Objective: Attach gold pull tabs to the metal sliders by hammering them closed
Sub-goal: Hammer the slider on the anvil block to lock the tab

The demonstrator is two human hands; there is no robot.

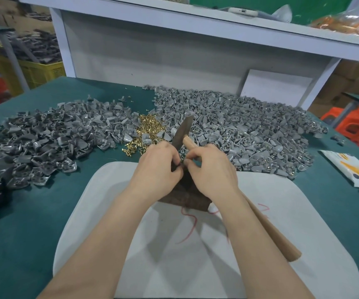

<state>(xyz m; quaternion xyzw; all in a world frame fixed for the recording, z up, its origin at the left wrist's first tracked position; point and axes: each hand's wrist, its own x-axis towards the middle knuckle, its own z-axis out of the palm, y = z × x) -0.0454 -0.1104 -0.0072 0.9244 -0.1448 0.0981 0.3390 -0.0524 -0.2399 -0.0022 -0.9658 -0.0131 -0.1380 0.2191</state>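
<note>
Two grips over a dark block [183, 196]: left grip [157, 162] pinching a small, barely visible part [182, 164]; right grip [213, 171] clamped round a hammer [273, 229]; grey sliders [239, 130], gold tabs [148, 126] heaped behind.

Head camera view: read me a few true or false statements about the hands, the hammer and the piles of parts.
1. The gold pile lies between the two grey piles, left grey pile and right grey pile. True.
2. The hammer lies on the green table, away from both hands. False: its wooden handle runs under the right hand, and its head sticks up between the hands.
3. The fingertips of the left hand and the right hand meet above the dark block. True.
4. Grey pieces cover the white pad. False: they lie on the green table, and the pad bears the dark block and red scribbles.
</note>
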